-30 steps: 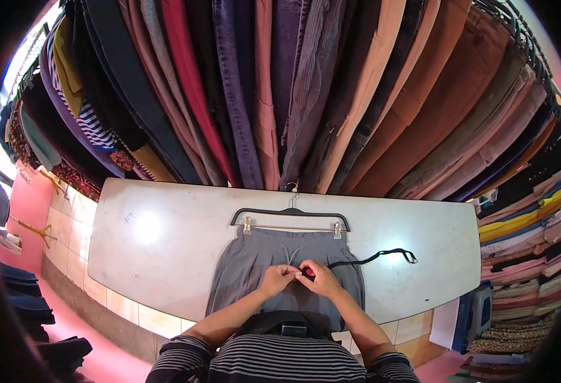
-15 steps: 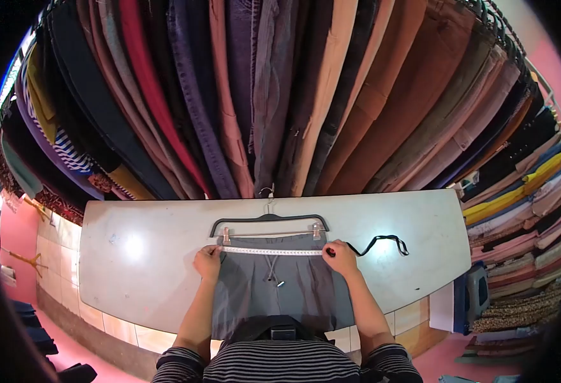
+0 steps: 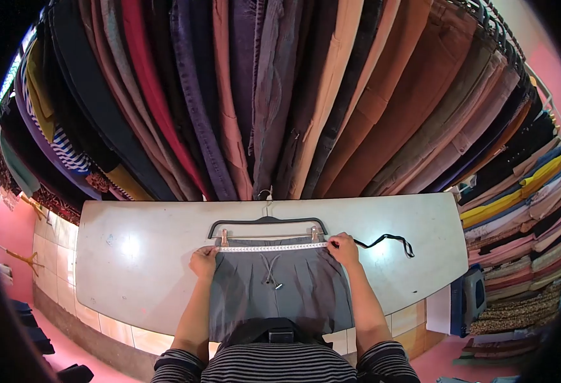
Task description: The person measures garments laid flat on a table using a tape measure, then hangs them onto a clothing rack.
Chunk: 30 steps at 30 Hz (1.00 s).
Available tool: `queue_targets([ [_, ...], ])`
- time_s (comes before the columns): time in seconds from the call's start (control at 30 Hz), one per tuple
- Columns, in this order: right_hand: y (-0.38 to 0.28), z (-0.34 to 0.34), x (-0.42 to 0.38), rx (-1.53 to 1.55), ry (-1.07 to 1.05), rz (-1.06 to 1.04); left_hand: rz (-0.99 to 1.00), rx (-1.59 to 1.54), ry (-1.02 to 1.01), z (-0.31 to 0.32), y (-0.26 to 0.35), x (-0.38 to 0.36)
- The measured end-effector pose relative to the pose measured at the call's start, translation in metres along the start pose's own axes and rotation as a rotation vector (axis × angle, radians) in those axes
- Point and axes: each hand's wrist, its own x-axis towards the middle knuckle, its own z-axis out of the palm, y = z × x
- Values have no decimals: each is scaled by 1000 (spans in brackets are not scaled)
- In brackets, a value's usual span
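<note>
Grey shorts (image 3: 248, 279) with a drawstring lie on the white table, their waist clipped to a black hanger (image 3: 267, 221). A white tape measure (image 3: 271, 247) runs straight across them just below the top of the waist. My left hand (image 3: 203, 261) pinches the tape's end at the left side of the waist. At the right side, my right hand (image 3: 343, 249) is closed round the tape's dark case, which the fingers partly hide. A black wrist strap (image 3: 389, 237) trails from this hand onto the table.
The white table (image 3: 140, 281) has a curved front edge. Behind it hangs a dense row of trousers (image 3: 350, 96). Folded clothes (image 3: 523, 236) are stacked at the right, near a blue-grey object (image 3: 476, 290). A wooden-coloured hook stand (image 3: 28, 258) is at the left.
Both hands have shifted slightly with the tape, which now lies closer to the top of the waist. Its strap has moved a little too. The view has shifted slightly.
</note>
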Motion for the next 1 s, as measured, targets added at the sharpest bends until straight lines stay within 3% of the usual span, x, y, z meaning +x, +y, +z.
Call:
queue_targets([
  [0.23,-3,-5,-2,163,-142,18,6,-65,-18,0,-2,-2],
  [0.3,-12,-7,-7,203,-112,10,33,-76,26,-3,0,-4],
  [0.4,-19,-8,-14,234,-46,6,33,-143,-105,-13,-1,-8],
  [0.47,-21,-8,-23,225,-6,4,131,-89,-260,-18,-8,-17],
  [0.5,-24,-13,-32,248,67,46,132,-94,-254,-22,-10,-28],
  [0.57,-42,-28,-54,206,189,92,486,-4,-142,-33,-14,-59],
  [0.6,-45,-29,-69,203,192,88,486,-9,-139,-41,-17,-73],
  [0.67,-46,-24,-103,358,47,153,594,336,-226,-54,-23,-96],
  [0.7,-48,-19,-116,353,48,153,594,332,-227,-54,-27,-103],
  [0.77,-53,-9,-135,214,-69,-140,611,443,-321,-54,-36,-114],
  [0.8,-56,-6,-136,210,-73,-139,608,440,-323,-53,-37,-114],
  [0.87,-58,1,-128,84,-291,35,650,516,-257,-47,-36,-108],
  [1.0,-55,11,-89,-61,-337,123,652,551,-235,-37,-25,-85],
])
